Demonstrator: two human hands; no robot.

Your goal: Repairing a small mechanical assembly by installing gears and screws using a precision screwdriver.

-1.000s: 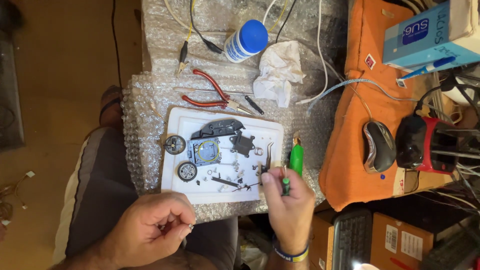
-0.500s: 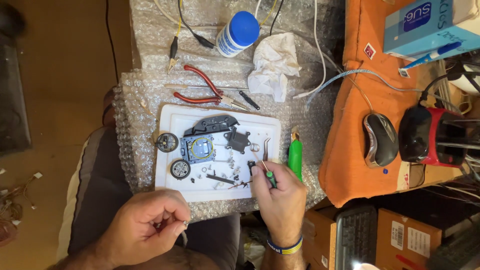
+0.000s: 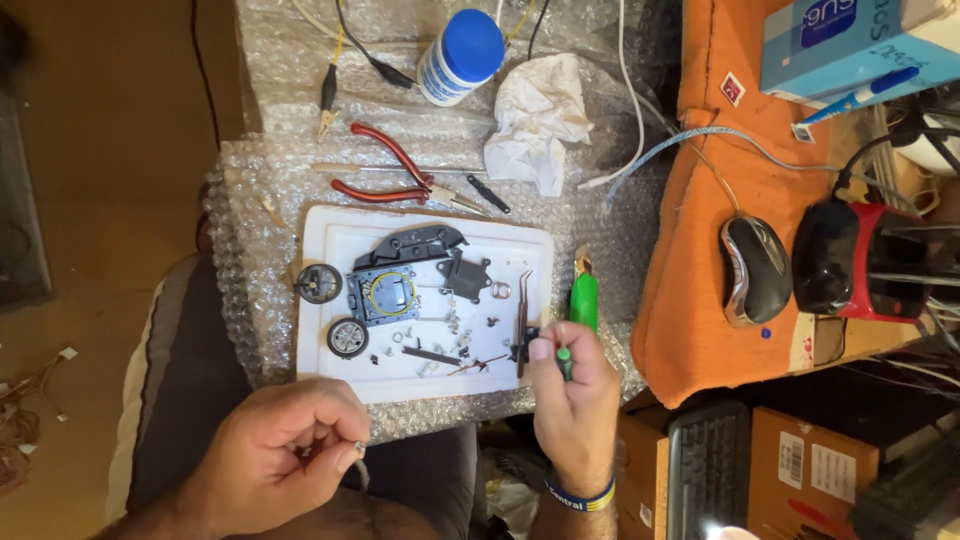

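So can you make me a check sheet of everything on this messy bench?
Surface: white tray on bubble wrap.
Job's things: small black parts, two wheels, tweezers on the tray.
Clutter: red pliers, crumpled tissue, blue-capped bottle, green tool.
Grip: right hand pinches a green-tipped tool; left hand is closed, contents unclear.
Cables: white and black leads at top.
Surroundings: orange cloth, mouse, keyboard.

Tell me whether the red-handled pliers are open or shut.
Open: the red-handled pliers lie on the bubble wrap with handles spread apart.
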